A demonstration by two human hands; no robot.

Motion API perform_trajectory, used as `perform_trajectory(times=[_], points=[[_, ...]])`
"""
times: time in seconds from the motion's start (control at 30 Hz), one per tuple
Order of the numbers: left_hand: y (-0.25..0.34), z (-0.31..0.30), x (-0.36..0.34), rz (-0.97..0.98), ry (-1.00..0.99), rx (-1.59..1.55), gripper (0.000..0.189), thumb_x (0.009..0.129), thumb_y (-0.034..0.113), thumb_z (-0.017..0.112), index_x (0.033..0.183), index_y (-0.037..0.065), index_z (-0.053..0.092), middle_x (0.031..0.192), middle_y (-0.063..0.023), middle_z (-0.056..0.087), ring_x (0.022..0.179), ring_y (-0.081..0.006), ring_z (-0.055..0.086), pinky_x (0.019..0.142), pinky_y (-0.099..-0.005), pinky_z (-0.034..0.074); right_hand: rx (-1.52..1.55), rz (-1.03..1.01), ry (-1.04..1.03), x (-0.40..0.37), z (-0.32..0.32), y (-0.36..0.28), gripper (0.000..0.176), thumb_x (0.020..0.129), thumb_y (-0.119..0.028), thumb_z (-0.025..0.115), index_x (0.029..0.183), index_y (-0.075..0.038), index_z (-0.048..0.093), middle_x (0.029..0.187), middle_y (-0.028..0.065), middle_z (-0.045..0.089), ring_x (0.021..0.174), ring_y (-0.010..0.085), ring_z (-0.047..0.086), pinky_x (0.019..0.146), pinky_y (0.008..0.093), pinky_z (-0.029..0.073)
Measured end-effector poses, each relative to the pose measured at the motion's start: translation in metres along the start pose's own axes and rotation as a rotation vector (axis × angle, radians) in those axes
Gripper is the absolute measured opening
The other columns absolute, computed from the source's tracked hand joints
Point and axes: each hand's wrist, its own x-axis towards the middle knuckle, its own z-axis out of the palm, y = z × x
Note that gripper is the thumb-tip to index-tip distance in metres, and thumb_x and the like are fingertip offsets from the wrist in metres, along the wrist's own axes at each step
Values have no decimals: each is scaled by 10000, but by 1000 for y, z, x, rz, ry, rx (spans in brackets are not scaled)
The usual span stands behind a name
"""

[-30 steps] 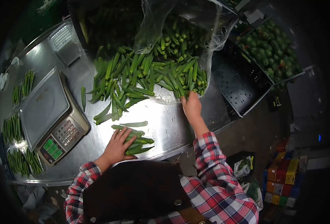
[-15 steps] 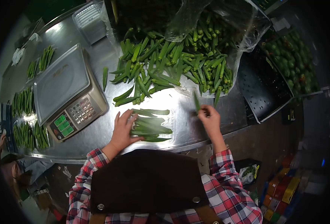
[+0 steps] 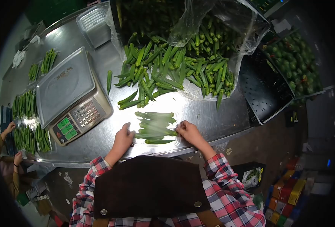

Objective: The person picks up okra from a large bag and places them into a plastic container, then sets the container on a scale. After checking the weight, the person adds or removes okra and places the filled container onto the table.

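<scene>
The person's two hands were apart, one at each end of a short row of green okra pods (image 3: 155, 126) in the lower middle of the frame. The pods lay side by side, roughly crosswise, in a shallow clear tray (image 3: 179, 143) on the shiny metal table (image 3: 228, 120). The left hand (image 3: 123, 139) was at the tray's left end, its thumb near its bent fingers; the right hand (image 3: 188, 131) had its fingertips at the right end. Whether either hand gripped the tray's edge could not be told.

A weighing scale (image 3: 80, 113) stood left of centre, with a brownish smudge on its flat pan (image 3: 65, 81). Its three small green displays (image 3: 66, 126) were lit, but their digits were too small to read, as were the marks on its keypad (image 3: 86, 113). A small triangular label (image 3: 58, 134) sat at its near corner; no brand could be made out.

A loose heap of okra (image 3: 175, 66) spilled from a clear plastic bag (image 3: 194, 20) at the upper middle, beside a black perforated crate (image 3: 268, 90). Packed okra bundles (image 3: 24, 104) lay at the left, near a co-worker's hands (image 3: 10, 128).
</scene>
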Motion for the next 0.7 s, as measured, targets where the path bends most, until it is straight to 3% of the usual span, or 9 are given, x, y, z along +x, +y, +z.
perform_trajectory(times=[0.07, 0.17, 0.2, 0.33, 0.43, 0.5, 0.53, 0.7], points=[[-12, 3, 2, 90, 23, -13, 388, 797, 103, 585, 1151, -20, 485, 675, -133, 567, 549, -201, 569, 529, -327, 470, 75, -92, 92, -4, 6, -3, 154, 846, -117, 565, 884, 20, 504, 806, 111, 596, 668, 148, 589, 583, 283, 471], [14, -21, -11, -66, -14, -232, 381, 824, 72, 553, 1180, -33, 465, 676, -90, 550, 521, -140, 552, 448, -280, 455, 342, -169, 61, 1, 10, -7, 93, 872, -66, 522, 908, 5, 474, 824, 78, 585, 651, 123, 569, 595, 258, 463], [15, -27, -13, -154, -7, -473, 376, 844, 62, 541, 1195, -39, 455, 659, -44, 522, 508, -95, 528, 407, -230, 439, 405, -176, 25, 4, 9, -16, 83, 874, -60, 515, 912, 2, 475, 829, 77, 584, 673, 124, 570, 605, 256, 463], [16, -87, -20, -121, 91, -725, 394, 860, 118, 555, 1209, -29, 449, 726, -49, 536, 506, -100, 518, 431, -225, 467, 548, -319, -106, 25, 13, -77, 121, 874, -95, 528, 941, -5, 482, 846, 85, 588, 747, 134, 577, 619, 246, 457], [32, -131, -35, -75, 326, -872, 344, 922, 195, 463, 1176, -36, 457, 800, -84, 562, 634, -104, 551, 518, -224, 499, 540, -470, -86, 47, 34, -138, 189, 864, -146, 550, 967, 0, 489, 859, 92, 597, 754, 143, 585, 613, 248, 455], [20, -147, -41, -51, 457, -959, 333, 936, 213, 433, 1159, -34, 454, 832, -98, 561, 647, -115, 555, 552, -232, 505, 471, -423, -97, 52, 52, -191, 181, 866, -109, 530, 960, 35, 474, 785, 113, 599, 664, 157, 584, 619, 261, 456], [13, -153, -44, -40, 520, -1001, 330, 944, 223, 417, 1150, -32, 452, 848, -105, 560, 653, -120, 557, 569, -236, 509, 446, -500, -86, 65, 67, -205, 199, 851, -118, 544, 960, 38, 484, 782, 117, 604, 667, 170, 589, 623, 272, 459], [-26, -148, -59, -96, 441, -984, 307, 951, 229, 395, 1125, -15, 463, 836, -107, 566, 673, -128, 563, 588, -248, 511, 320, -673, 56, 115, 142, -256, 231, 814, -161, 580, 881, 54, 530, 774, 171, 614, 696, 242, 602, 653, 322, 462]])
